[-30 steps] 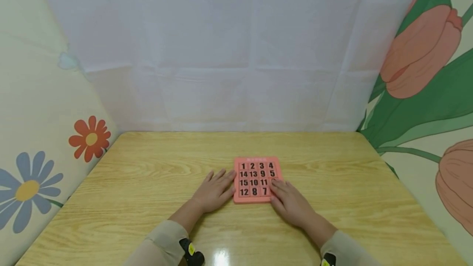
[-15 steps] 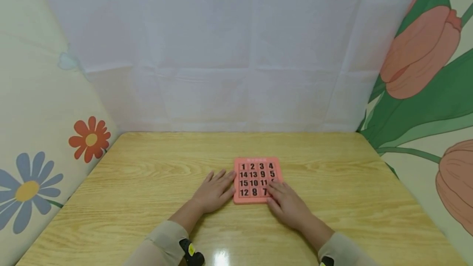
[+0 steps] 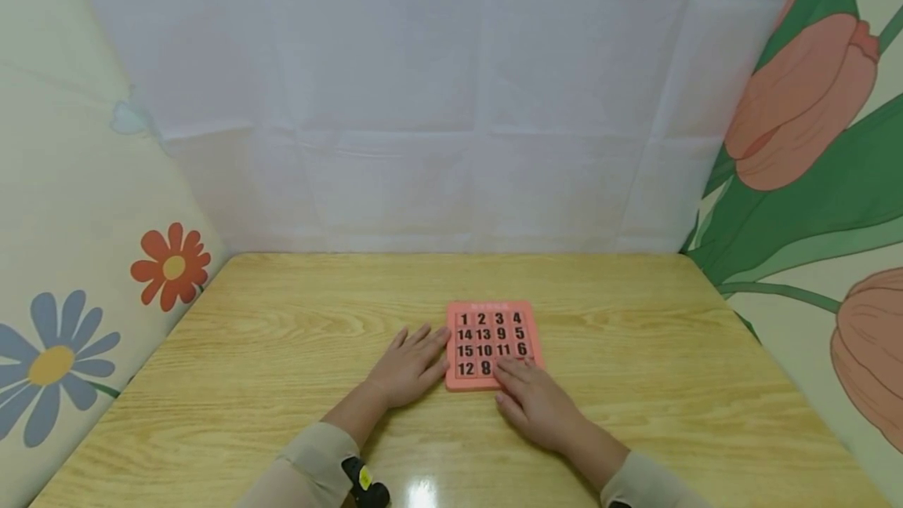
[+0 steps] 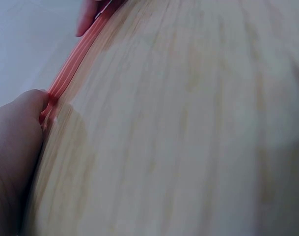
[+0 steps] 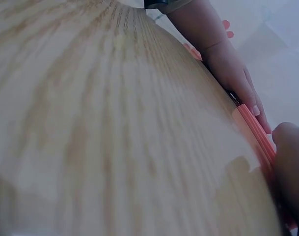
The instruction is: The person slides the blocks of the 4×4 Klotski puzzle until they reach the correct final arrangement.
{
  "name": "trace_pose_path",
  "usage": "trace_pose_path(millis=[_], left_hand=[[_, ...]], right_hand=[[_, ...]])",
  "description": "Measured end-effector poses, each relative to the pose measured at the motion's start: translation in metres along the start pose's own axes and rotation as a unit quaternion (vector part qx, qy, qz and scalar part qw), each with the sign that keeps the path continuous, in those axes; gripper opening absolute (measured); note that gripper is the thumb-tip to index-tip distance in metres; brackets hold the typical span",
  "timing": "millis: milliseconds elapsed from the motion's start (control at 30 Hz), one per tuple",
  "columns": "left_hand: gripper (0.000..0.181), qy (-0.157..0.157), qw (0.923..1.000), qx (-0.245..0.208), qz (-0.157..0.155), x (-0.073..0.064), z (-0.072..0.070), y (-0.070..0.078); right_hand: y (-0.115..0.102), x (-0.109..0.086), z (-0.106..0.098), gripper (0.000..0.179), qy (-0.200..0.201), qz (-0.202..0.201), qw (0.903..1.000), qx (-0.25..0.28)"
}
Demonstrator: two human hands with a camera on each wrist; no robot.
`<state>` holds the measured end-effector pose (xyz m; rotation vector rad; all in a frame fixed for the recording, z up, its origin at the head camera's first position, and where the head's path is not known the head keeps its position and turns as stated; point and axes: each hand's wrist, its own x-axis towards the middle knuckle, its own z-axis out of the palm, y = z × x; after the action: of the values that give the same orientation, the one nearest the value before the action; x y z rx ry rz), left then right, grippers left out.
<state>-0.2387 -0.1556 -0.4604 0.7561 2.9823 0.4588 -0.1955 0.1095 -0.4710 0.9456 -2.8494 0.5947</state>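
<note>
The puzzle [image 3: 494,346], a pink sliding-number board, lay flat on the table [image 3: 282,382], near its middle and close to the person. The left hand [image 3: 411,364] rested flat beside the board's left edge, fingers straight and touching the frame, steadying it without gripping. The right hand [image 3: 534,402] lay over the near right corner, its fingertips [image 3: 506,368] pressing on the bottom row with fingers extended; it clasped nothing.

The top row read 1, 2, 3, 4, so that row looked finished. Below it the tiles read 14, 13, 9, 5, then 15, 10, 11, 6, then 12 and 8, with the rest of the bottom row hidden under the fingers. Only 5 possibly sat where it could serve; most of the lower three rows seemed out of order, so the sorting appeared barely a quarter done. Where the gap stood could not be told.

The wrist views showed only the board's thin pink edge [image 4: 73,66] on the wood, with a fingertip against it.
</note>
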Motion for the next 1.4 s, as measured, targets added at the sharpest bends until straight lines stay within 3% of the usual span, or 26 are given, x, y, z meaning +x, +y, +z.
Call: trace_pose_path(millis=[500,967,1167,1400], left_hand=[[0.059,0.007,1.0,-0.001,0.003,0.0,0.003,-0.002],[0.059,0.006,1.0,0.002,0.001,0.002,0.006,-0.005],[0.059,0.005,1.0,0.003,0.001,0.001,0.004,-0.004],[0.059,0.004,1.0,-0.001,0.0,0.0,0.002,-0.002]], right_hand=[[0.011,-0.01,-0.003,0.044,0.034,-0.005,0.9993,-0.013],[0.02,-0.016,-0.007,0.043,0.032,0.018,0.9993,-0.004],[0.017,-0.013,-0.006,0.043,0.038,0.011,0.9992,-0.01],[-0.001,0.0,-0.001,0.046,0.005,-0.002,1.0,0.004]])
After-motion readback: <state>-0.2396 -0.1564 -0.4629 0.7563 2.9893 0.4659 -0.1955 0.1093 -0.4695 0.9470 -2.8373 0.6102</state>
